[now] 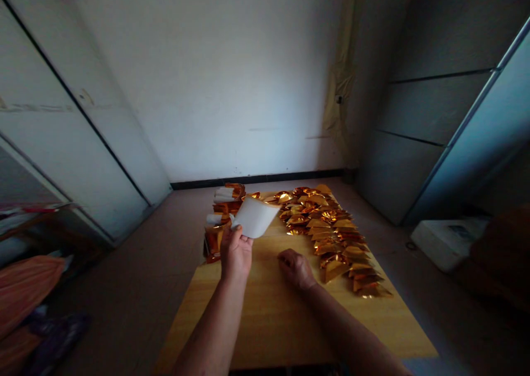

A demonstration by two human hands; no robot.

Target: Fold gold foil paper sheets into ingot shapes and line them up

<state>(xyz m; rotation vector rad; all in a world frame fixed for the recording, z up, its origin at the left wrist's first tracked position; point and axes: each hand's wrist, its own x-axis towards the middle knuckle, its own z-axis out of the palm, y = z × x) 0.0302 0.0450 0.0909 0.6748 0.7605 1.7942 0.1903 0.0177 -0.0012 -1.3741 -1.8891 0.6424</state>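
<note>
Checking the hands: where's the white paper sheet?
In the head view, the white paper sheet is in the left hand, left of the gold foil pieces.

Pretty much all you get of the person here is a left arm (211, 332) and a right arm (351, 337), both bare from the wrist on down to where the shot cuts them off. The left hand (236, 254) and right hand (296, 269) are bare too, though it's too dim and small to pick out finer detail like nails.
</note>
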